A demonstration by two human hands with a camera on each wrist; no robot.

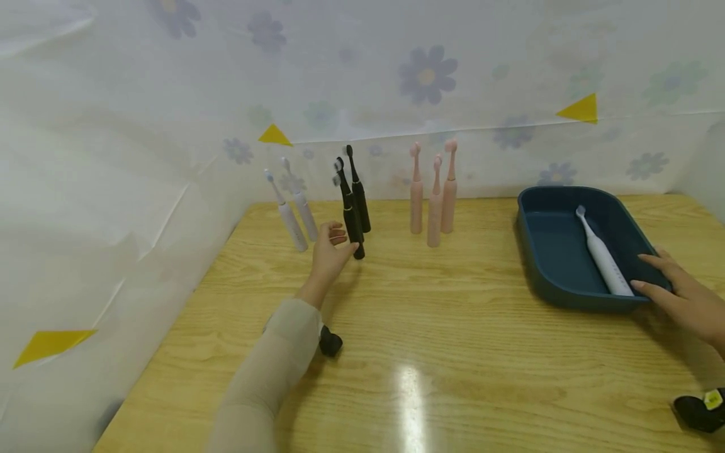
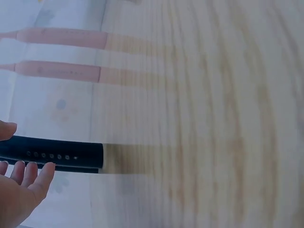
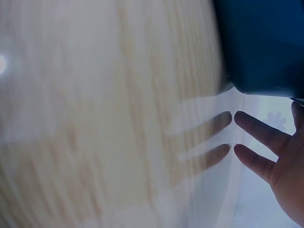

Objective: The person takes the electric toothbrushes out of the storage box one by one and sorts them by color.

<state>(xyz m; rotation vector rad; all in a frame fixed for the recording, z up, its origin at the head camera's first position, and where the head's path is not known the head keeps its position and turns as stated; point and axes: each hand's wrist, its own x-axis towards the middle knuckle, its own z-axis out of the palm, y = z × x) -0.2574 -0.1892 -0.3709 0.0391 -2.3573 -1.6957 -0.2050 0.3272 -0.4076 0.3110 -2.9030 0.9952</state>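
In the head view my left hand (image 1: 328, 255) is at the black electric toothbrushes (image 1: 352, 220), which stand upright. Its thumb reaches the base of the front one, with the other fingers at its left. The left wrist view has my left hand (image 2: 23, 185) with thumb and fingertips on opposite sides of the black handle (image 2: 57, 154); firm contact cannot be made out. My right hand (image 1: 688, 296) holds the near right corner of a dark blue bin (image 1: 595, 301), thumb and a finger over the rim. A white toothbrush (image 1: 603, 255) lies inside. Two fingers (image 3: 261, 133) stretch below the bin.
Two white toothbrushes (image 1: 291, 225) stand left of the black ones. Three pink toothbrushes (image 1: 433, 217) stand to the right. A flower-patterned sheet (image 1: 362, 75) covers the wall behind the wooden table (image 1: 453, 340); yellow triangles (image 1: 275, 135) are stuck on it.
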